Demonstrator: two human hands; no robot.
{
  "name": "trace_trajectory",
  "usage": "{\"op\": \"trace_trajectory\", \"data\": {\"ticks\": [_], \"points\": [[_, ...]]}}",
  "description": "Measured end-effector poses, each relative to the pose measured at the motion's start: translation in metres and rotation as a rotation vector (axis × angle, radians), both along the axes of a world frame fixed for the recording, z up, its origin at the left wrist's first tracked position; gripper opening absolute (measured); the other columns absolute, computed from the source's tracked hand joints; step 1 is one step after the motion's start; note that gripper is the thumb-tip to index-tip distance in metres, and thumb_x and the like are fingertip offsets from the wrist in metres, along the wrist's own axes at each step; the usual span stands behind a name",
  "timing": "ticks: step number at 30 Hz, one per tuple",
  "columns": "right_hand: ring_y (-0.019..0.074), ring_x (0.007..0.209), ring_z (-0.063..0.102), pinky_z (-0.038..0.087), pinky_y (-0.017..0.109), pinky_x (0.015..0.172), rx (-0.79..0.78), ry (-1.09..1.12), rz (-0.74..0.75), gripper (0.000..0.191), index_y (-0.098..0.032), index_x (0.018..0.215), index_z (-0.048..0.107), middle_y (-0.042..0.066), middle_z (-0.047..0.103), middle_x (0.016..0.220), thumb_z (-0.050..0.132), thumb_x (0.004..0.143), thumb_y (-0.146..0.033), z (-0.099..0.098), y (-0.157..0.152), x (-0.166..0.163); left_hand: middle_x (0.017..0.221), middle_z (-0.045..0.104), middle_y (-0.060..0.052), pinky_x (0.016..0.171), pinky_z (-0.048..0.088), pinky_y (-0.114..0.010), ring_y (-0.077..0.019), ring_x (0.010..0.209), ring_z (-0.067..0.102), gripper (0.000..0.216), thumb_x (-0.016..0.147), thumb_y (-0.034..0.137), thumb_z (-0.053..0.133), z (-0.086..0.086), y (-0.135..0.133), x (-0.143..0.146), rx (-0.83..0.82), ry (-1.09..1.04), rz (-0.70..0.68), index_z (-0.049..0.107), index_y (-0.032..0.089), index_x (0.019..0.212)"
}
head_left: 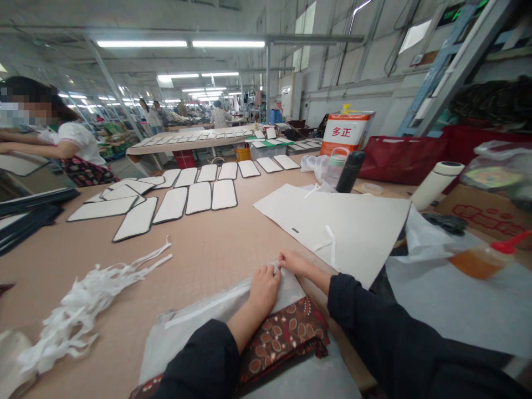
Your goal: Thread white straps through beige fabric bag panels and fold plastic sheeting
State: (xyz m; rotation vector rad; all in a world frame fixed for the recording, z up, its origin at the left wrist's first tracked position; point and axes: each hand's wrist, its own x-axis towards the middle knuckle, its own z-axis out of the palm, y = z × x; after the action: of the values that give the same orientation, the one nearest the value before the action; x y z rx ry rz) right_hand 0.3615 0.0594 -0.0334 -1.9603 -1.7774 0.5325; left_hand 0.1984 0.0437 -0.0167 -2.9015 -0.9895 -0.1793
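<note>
My left hand [265, 288] rests on a pale, translucent sheet [199, 316], its fingers bent and closed at the far edge. Touching its fingertips, my right hand [293, 262] pinches the far right corner of the same sheet. A white strip [195, 316] runs along that far edge. Brown cloth with a leaf pattern [282, 338] lies folded over the sheet, below and between my forearms. The exact spot between the fingertips is too small to make out. A large off-white panel [353, 221] with loose white strips on it lies beyond my right hand.
A heap of white tape strips [78, 310] lies at left. Dark-edged white pads [169, 205] spread across the far table. At right stand a black bottle [350, 172], a white flask [436, 185] and an oil bottle [484, 260]. A co-worker [70, 133] is at far left.
</note>
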Motion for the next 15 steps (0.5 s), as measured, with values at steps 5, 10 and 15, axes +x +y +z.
{"op": "trace_trajectory", "data": {"ticks": [5,10,15], "points": [[0.0151,0.087,0.053,0.038,0.025,0.079,0.137,-0.007,0.055,0.023,-0.015,0.087,0.059,0.006,0.061,0.092,0.04,0.078,-0.008,0.006,-0.028,-0.012,0.094,0.055,-0.006,0.077,0.039,-0.029,-0.0184,0.089,0.051,0.02,0.087,0.022,0.04,-0.001,0.008,-0.004,-0.076,-0.056,0.114,0.056,0.018,0.099],[0.016,0.091,0.053,0.039,0.026,0.082,0.162,-0.023,0.16,0.029,-0.015,0.09,0.062,0.008,0.061,0.093,0.036,0.079,-0.006,0.008,-0.043,-0.018,0.089,0.057,-0.005,0.075,0.04,-0.026,-0.0166,0.087,0.053,0.018,0.085,0.022,0.044,0.001,0.016,-0.015,-0.127,-0.044,0.126,0.06,0.016,0.091],[0.0179,0.097,0.05,0.037,0.029,0.087,0.171,-0.077,0.288,0.03,-0.018,0.097,0.062,0.007,0.06,0.1,0.038,0.081,-0.009,0.014,-0.05,-0.024,0.094,0.057,-0.007,0.078,0.039,-0.03,-0.0189,0.09,0.05,0.023,0.087,0.018,0.039,0.005,0.01,-0.025,-0.085,0.025,-0.049,0.059,0.016,0.098]]}}
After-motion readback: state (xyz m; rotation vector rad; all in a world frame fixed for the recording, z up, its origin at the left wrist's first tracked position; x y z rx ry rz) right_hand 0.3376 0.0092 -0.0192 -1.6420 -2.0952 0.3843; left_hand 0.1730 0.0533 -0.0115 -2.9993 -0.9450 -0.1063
